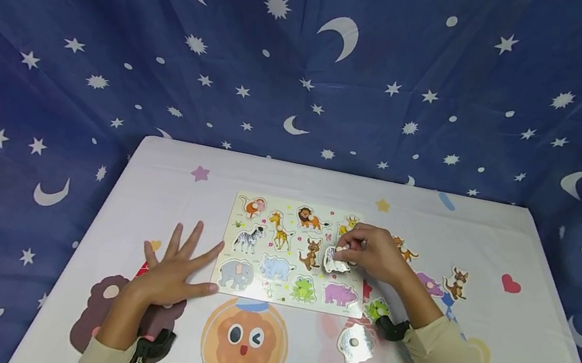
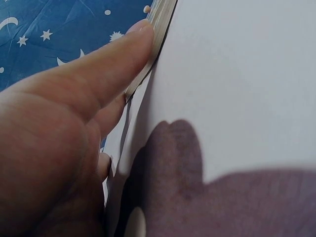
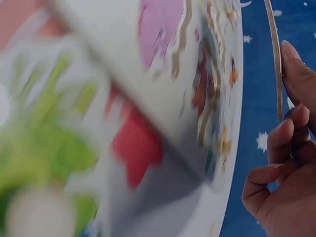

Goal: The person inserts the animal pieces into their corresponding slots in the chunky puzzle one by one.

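A puzzle board [image 1: 276, 299] printed with animals lies on the table, with a zebra picture [image 1: 248, 239] on its left side. Over the board's right part, my right hand [image 1: 375, 251] pinches a white, black-striped zebra puzzle piece [image 1: 335, 259] between thumb and fingers. From the right wrist view this piece [image 3: 274, 54] appears edge-on, a thin wooden strip raised off the board. My left hand [image 1: 175, 275] lies with its fingers spread at the board's left edge. Its thumb [image 2: 140, 37] rests against that edge in the left wrist view.
Loose pieces lie right of the board: a tiger [image 1: 406, 251], a purple hippo [image 1: 429, 284], a kangaroo [image 1: 456, 285] and a frog [image 1: 377, 309]. A shiny, glare-washed piece [image 1: 355, 345] lies in front. A blue star-patterned curtain [image 1: 311, 68] hangs behind the table.
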Motion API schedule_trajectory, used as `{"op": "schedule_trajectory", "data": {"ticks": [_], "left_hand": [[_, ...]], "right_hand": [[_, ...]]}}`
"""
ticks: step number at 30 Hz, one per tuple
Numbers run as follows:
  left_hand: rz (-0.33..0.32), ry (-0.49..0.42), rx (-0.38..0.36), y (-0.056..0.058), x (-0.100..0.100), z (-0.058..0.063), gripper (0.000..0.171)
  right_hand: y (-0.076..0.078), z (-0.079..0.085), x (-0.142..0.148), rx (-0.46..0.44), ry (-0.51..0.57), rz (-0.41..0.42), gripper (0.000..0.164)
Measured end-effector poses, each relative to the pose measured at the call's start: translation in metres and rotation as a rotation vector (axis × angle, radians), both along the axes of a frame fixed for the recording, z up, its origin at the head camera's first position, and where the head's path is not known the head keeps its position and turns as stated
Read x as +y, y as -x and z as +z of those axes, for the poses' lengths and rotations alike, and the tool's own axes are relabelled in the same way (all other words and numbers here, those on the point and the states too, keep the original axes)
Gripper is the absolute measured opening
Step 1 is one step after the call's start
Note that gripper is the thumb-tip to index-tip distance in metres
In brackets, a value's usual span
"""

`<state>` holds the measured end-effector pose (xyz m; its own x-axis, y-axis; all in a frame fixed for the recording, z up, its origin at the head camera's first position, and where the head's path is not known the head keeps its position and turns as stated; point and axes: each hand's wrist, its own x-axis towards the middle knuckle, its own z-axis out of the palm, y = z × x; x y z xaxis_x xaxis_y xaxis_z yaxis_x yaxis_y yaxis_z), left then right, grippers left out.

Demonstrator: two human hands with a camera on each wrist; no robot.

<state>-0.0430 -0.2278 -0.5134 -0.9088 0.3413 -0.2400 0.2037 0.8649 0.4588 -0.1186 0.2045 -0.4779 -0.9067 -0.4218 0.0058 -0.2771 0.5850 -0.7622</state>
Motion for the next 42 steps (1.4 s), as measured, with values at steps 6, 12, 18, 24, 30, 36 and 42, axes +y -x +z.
{"op": "schedule_trajectory", "data": {"ticks": [6,12,18,24,30,36,42], "left_hand": [[-0.002,0.002,-0.001,-0.001,0.0,-0.001,0.085],[-0.001,0.006,-0.004,0.0,0.0,-0.001,0.085],[-0.001,0.002,-0.009,0.0,0.0,-0.002,0.085],[-0.006,0.002,-0.01,0.001,0.0,-0.001,0.085],[-0.007,0.005,-0.014,0.002,-0.001,-0.002,0.085],[-0.005,0.002,-0.019,0.002,-0.001,-0.002,0.084],[-0.007,-0.002,-0.018,0.002,-0.002,-0.002,0.084]], "right_hand": [[0.003,-0.001,-0.026,0.026,0.022,0.018,0.016],[0.007,-0.001,-0.055,0.033,0.046,0.031,0.015],[0.009,-0.004,-0.083,0.027,0.061,0.039,0.015],[0.01,-0.007,-0.108,0.017,0.09,0.046,0.016],[0.013,-0.011,-0.129,0.048,0.079,0.032,0.016],[0.014,-0.014,-0.147,0.065,0.103,0.036,0.016],[0.016,-0.019,-0.159,0.037,0.109,0.021,0.018]]}}
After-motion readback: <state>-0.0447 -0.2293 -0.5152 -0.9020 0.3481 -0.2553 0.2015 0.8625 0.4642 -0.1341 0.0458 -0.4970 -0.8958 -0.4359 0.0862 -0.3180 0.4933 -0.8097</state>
